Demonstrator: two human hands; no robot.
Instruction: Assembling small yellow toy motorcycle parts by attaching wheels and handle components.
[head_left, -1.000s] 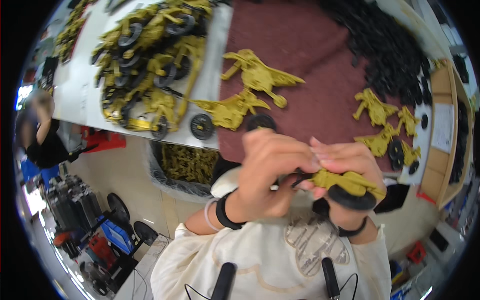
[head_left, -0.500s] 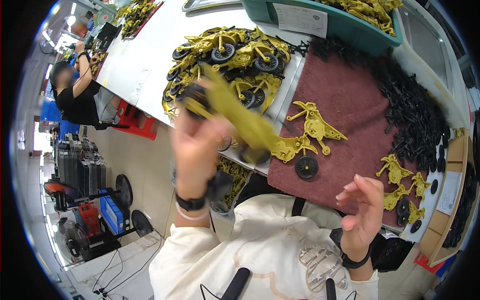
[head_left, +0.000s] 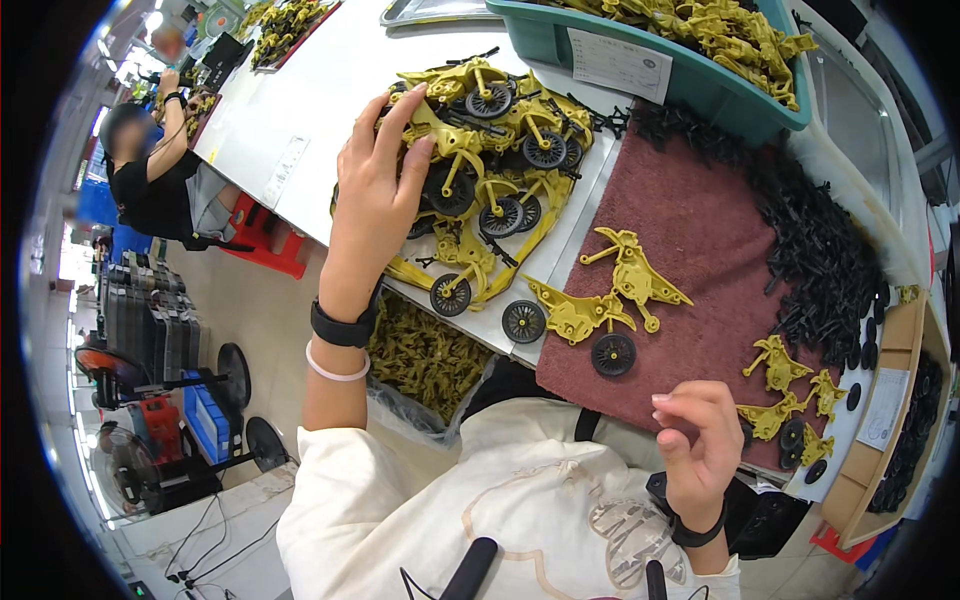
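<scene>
My left hand (head_left: 375,190) is on the pile of yellow plastic toy bike assemblies (head_left: 545,185) with black wheels. Its thumb and fingers are round a yellow toy bike frame (head_left: 455,140) with a black wheel on it; the palm hides part of the pile. My right hand (head_left: 700,440) hovers empty over the near edge of the maroon cloth (head_left: 690,240), thumb and half-curled fingers apart. Between the hands, two yellow frame halves (head_left: 575,312) lie at the cloth's left side. One loose black wheel (head_left: 613,354) sits below them, another (head_left: 524,321) on the white table.
A teal bin (head_left: 540,40) of yellow parts stands at the back. Black small parts (head_left: 820,250) heap along the cloth's right side, near more yellow pieces (head_left: 775,362) and a cardboard box (head_left: 890,400). A bag of yellow parts (head_left: 425,360) sits below the table. A person (head_left: 150,185) works at far left.
My left hand has carried the yellow frame away from me and down onto the pile. The loose wheel on the table is now in plain sight. My right hand has lowered slightly, still empty.
</scene>
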